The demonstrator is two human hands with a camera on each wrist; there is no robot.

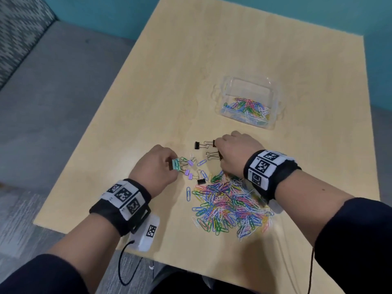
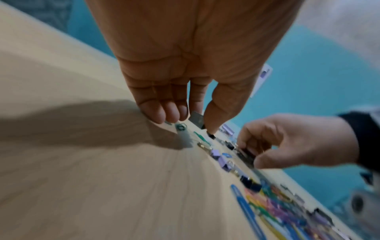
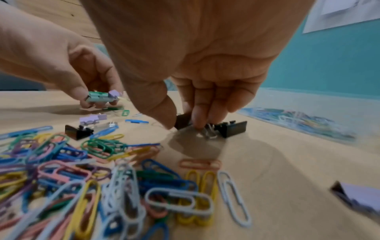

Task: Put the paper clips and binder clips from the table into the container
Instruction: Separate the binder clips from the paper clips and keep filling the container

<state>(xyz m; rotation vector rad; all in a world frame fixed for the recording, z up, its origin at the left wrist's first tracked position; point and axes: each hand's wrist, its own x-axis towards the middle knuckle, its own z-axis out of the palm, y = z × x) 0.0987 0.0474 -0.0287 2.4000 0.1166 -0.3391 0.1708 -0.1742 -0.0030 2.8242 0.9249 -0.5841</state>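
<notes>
Here the right hand (image 1: 234, 154) has its fingers (image 3: 202, 113) curled narrow, pinching a black binder clip (image 3: 183, 121) down on the desk (image 1: 212, 60); a second black binder clip (image 3: 233, 129) lies just beside, its wire handles towards those fingertips. The left hand (image 1: 156, 166) pinches mint binder clips (image 3: 97, 97) just off the surface. The container (image 1: 247, 102), already holding paper clips, sits beyond the right hand, further up the desk, so that hand is nearer it. The loose paper clip pile (image 1: 231, 204) lies near both wrists.
</notes>
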